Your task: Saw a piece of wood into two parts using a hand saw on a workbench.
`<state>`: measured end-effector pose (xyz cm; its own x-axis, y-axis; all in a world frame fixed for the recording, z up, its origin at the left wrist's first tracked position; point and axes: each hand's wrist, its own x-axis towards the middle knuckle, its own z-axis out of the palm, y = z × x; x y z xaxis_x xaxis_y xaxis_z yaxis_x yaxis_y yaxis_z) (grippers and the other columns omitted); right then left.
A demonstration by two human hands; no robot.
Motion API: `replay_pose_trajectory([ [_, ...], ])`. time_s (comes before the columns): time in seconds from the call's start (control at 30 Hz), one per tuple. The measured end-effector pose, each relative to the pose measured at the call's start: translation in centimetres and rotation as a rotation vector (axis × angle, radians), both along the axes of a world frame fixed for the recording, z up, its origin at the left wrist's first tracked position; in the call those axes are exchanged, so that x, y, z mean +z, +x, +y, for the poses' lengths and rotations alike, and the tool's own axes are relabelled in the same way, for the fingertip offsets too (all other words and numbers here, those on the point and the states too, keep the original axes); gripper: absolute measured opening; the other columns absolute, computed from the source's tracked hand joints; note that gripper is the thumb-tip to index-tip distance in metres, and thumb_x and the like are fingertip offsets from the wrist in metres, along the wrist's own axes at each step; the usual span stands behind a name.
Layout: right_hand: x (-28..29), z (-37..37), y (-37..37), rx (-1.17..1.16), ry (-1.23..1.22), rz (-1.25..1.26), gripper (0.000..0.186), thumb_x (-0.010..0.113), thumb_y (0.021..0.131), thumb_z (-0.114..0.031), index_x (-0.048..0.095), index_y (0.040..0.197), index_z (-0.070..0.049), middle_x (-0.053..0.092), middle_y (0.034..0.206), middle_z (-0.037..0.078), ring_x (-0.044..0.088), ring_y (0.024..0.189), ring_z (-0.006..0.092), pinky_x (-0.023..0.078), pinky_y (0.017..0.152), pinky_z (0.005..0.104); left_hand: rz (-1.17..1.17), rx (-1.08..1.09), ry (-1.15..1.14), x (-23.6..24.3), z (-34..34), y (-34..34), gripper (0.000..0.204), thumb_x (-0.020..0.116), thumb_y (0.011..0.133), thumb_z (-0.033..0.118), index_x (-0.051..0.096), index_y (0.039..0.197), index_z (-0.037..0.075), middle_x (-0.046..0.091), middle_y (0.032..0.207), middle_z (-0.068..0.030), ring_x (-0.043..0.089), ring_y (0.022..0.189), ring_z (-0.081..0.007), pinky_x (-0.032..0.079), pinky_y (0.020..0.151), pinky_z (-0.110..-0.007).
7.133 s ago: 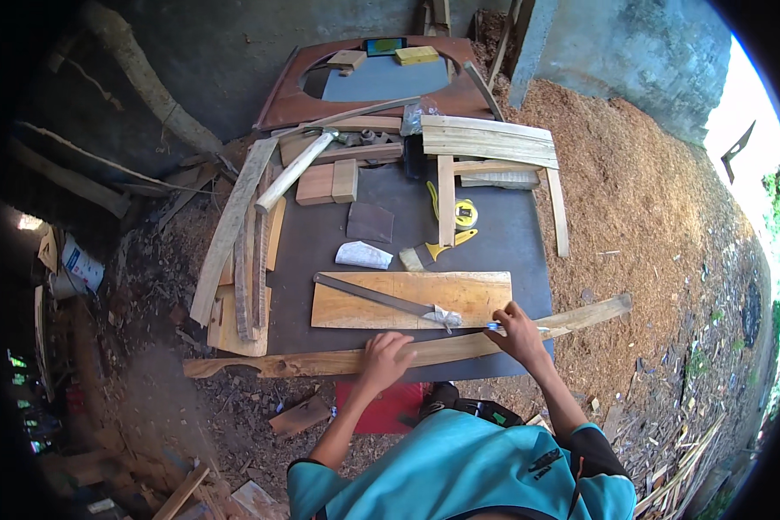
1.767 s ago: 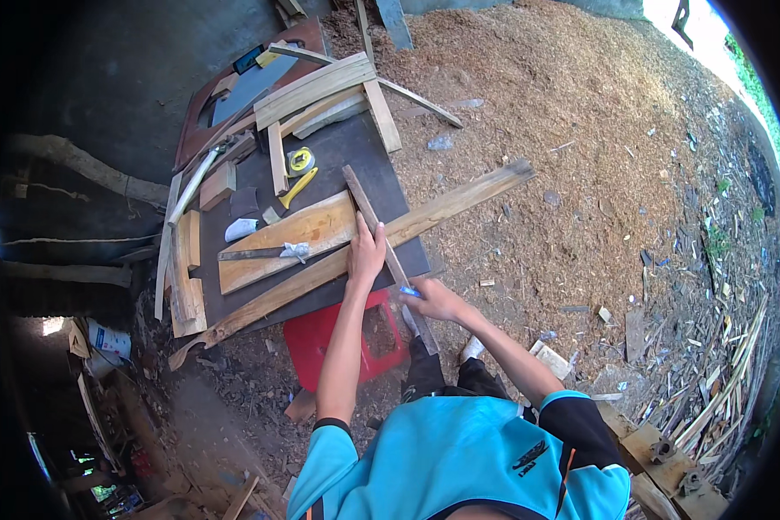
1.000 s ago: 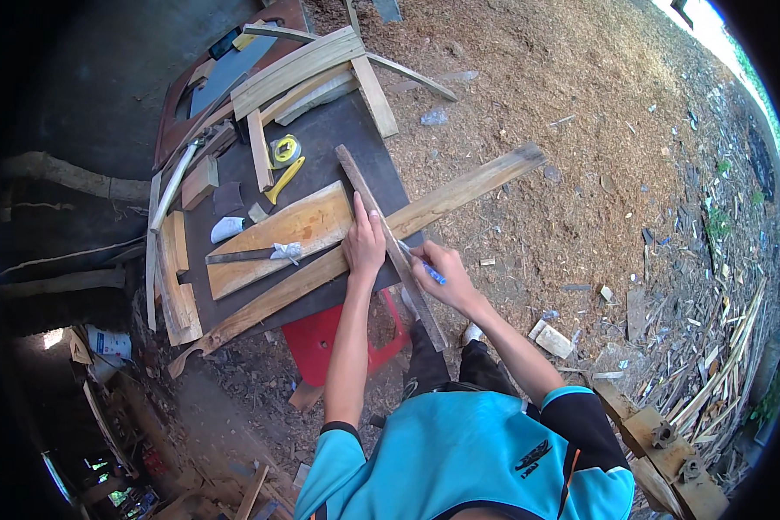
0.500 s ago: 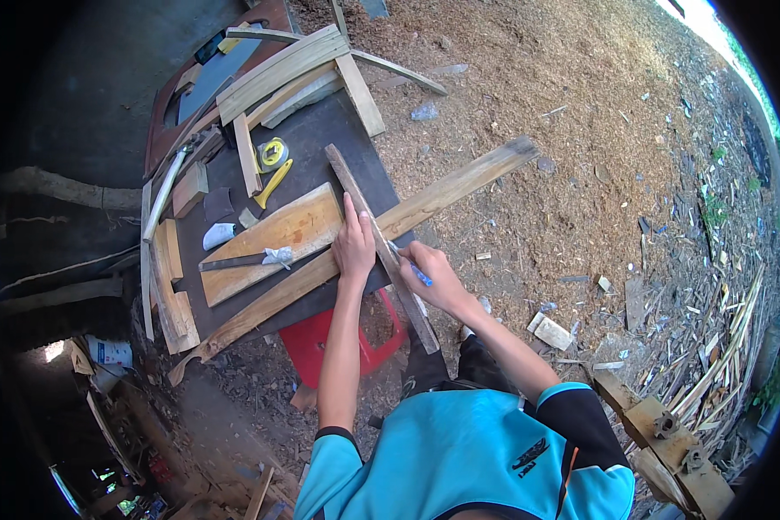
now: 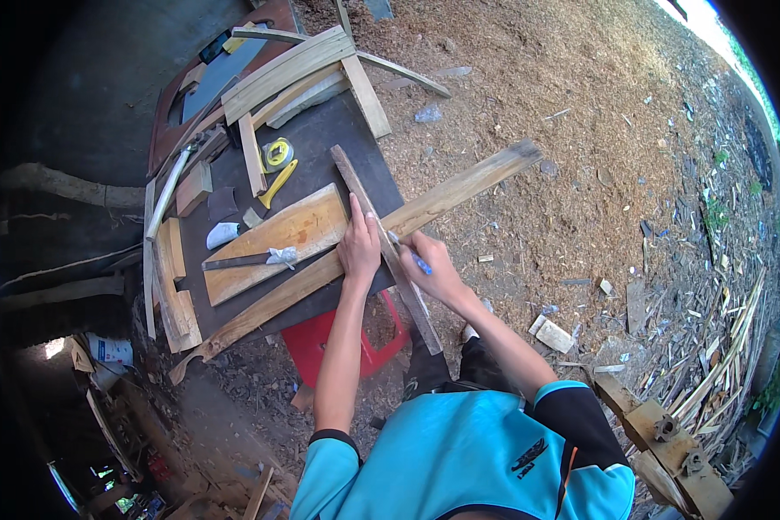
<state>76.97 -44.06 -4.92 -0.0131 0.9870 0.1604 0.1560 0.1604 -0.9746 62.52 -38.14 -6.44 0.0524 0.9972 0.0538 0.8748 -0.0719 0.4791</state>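
A long wooden plank (image 5: 459, 198) lies slantwise over the dark tabletop, its far right end jutting past the edge. Across it runs a narrow, rough wooden strip (image 5: 414, 305). My left hand (image 5: 360, 247) holds this strip against the plank, fingers pointing away from me along its left side. On the strip's other side, my right hand (image 5: 433, 270) is closed around a blue pen (image 5: 421, 263). The pen's tip is beside the strip, over the plank. Left of my left hand lies a wide tapered board (image 5: 308, 227), with a dark flat bar (image 5: 236, 261) on it.
The dark table (image 5: 321, 132) also bears a yellow brush (image 5: 277, 184), a tape measure (image 5: 277, 154), a white cup-like thing (image 5: 222, 234) and curved wood pieces (image 5: 288, 71). Under its near edge stands a red plastic chair (image 5: 381, 347). Wood shavings (image 5: 572, 104) cover the ground at right.
My right hand and the pen have shifted slightly away from me along the strip. My left hand keeps its place on the strip. The whole view has moved a little.
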Motion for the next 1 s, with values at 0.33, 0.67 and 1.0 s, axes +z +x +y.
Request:
replay_pose_trajectory([
  [0.33,0.8,1.7,-0.2,0.04,-0.038,-0.116,0.014,0.051,0.077,-0.007,0.05,0.072,0.006,0.054,0.063,0.027,0.058,0.062,0.0418,0.045,0.057,0.0455,0.016,-0.005,-0.019,0.3,-0.2,0.0,0.052,0.036,0.095,0.025,0.023,0.14,0.002,0.061,0.099,-0.0258,0.06,0.082,-0.0418,0.047,0.067,-0.05],
  [0.67,2.2,6.4,0.2,-0.026,-0.133,-0.118,0.021,0.05,0.078,-0.012,0.055,0.071,0.008,0.054,0.064,0.03,0.058,0.066,0.044,0.045,0.059,0.046,0.022,-0.039,-0.016,0.7,-0.1,0.3,0.053,0.037,0.095,0.026,0.023,0.139,0.001,0.06,0.102,-0.0257,0.06,0.083,-0.0418,0.048,0.067,-0.05],
  [1.0,2.9,2.4,1.1,0.035,-0.111,-0.194,0.019,0.048,0.079,-0.01,0.051,0.069,0.006,0.054,0.06,0.027,0.059,0.058,0.0378,0.046,0.055,0.0427,0.03,-0.024,-0.02,-0.2,-0.1,-0.4,0.054,0.037,0.094,0.026,0.021,0.14,0.003,0.06,0.103,-0.0247,0.06,0.084,-0.0412,0.048,0.069,-0.05],
])
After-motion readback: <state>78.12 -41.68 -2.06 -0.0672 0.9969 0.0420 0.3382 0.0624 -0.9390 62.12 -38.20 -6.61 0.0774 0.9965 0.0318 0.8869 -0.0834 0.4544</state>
